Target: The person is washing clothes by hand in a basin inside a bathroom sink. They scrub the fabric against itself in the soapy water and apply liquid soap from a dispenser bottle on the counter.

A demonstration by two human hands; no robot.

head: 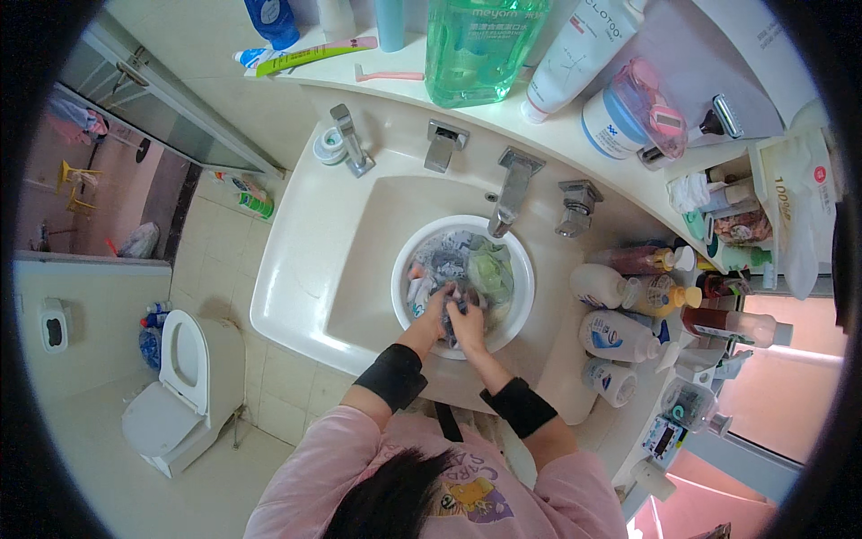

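A round white plastic basin [397,286] stands in the washbasin [296,283], filled with wet clothes and sudsy water. Inside it my left hand [436,316] and my right hand [468,326] are close together, both gripping a dark grey wet cloth [450,325]. Some of the fingers are hidden in the folds. A light green cloth [490,266] lies in the water on the right, and greyish fabric [444,259] floats behind my hands. White fabric with coloured print [419,291] is by my left hand. A chrome faucet [513,192] reaches over the basin's back rim.
Green mouthwash [478,60], tubes and a pink razor [390,76] line the shelf behind the sink. Several bottles [616,333] crowd the right side. Chrome fittings [444,148] rise along the sink's back edge. A toilet [185,384] is on the left.
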